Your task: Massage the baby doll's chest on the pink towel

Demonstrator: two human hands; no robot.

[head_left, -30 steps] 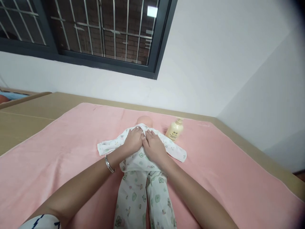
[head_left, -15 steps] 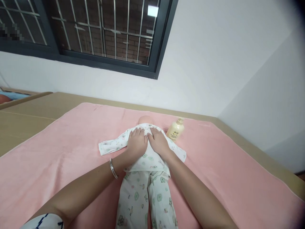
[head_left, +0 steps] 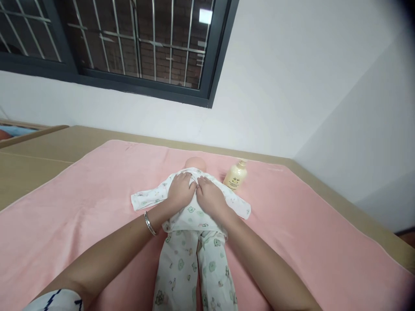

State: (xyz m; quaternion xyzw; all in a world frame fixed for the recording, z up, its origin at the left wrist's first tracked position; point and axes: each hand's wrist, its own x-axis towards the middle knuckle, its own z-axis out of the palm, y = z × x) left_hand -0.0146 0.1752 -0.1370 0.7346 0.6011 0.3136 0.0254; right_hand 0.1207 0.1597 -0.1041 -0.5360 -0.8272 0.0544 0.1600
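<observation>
A bald doll (head_left: 195, 163) lies on a pink blanket, dressed in a white long-sleeved top (head_left: 191, 218) and white trousers (head_left: 180, 263) with small green and brown prints. On the upper chest, near the neckline, both hands work at the top, side by side with thumbs almost touching. My left hand (head_left: 181, 190), with a silver bangle on its wrist, has bent fingers closed on the fabric. My right hand (head_left: 210, 196) is likewise curled on the cloth, its fingertips by the front opening. The doll's sleeves spread out to both sides.
Right of the doll's shoulder, a pale yellow pump bottle (head_left: 235, 175) lies tilted on the pink blanket (head_left: 292, 224). Under it is a wooden surface (head_left: 39, 147) reaching a white wall. Above is a dark-framed window (head_left: 139, 43) with metal bars.
Both hands' fingers have gone from lying fairly flat on the doll's chest to curling into the top near the neckline. The view has shifted slightly; doll and bottle stay put.
</observation>
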